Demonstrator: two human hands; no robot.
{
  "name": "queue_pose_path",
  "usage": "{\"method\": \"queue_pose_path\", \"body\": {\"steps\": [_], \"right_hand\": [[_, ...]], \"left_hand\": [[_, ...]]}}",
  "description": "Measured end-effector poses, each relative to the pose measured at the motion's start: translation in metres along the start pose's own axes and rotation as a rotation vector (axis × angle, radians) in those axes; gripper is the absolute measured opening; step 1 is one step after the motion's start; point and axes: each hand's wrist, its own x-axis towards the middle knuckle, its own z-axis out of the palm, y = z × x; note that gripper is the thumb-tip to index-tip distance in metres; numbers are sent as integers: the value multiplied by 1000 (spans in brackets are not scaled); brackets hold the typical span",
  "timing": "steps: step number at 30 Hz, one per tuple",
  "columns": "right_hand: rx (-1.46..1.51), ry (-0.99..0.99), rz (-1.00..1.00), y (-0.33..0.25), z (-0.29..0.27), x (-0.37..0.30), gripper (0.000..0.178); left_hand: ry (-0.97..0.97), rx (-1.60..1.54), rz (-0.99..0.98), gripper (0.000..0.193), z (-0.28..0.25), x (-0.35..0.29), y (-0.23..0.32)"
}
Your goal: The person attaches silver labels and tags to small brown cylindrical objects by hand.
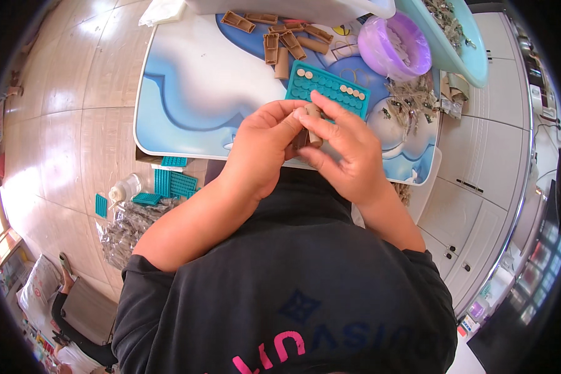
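Close in front of my body, at the table's near edge, both hands meet around a small tan-brown piece (pixel 315 129). My left hand (pixel 258 146) is closed, thumb against fingers, at the left side of this piece. My right hand (pixel 349 143) curls round its other side with the thumb and fingers. Fingers cover much of the piece, so its full shape is hidden. Just beyond the hands lies a teal tray (pixel 324 79) with rows of round hollows; several beige discs (pixel 353 91) sit in some of them. Several hollow brown plastic casings (pixel 271 48) lie farther back.
A purple basin (pixel 370 47) lined with clear plastic stands at the back right, beside a pale-teal tub (pixel 473 59). Small clear packets (pixel 411 103) are heaped on the table's right. On the floor at left are teal trays (pixel 162 182) and a clear bottle (pixel 124 188).
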Motion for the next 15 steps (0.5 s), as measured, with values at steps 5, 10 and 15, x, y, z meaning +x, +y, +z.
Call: {"method": "queue_pose_path", "body": {"steps": [5, 10, 15], "right_hand": [[75, -67, 46, 5, -10, -12, 50], [298, 78, 236, -3, -10, -11, 62], [244, 3, 135, -3, -4, -6, 63]], "left_hand": [[42, 74, -27, 25, 8, -4, -6], [47, -23, -44, 31, 15, -9, 1], [19, -6, -43, 32, 16, -9, -3]]}}
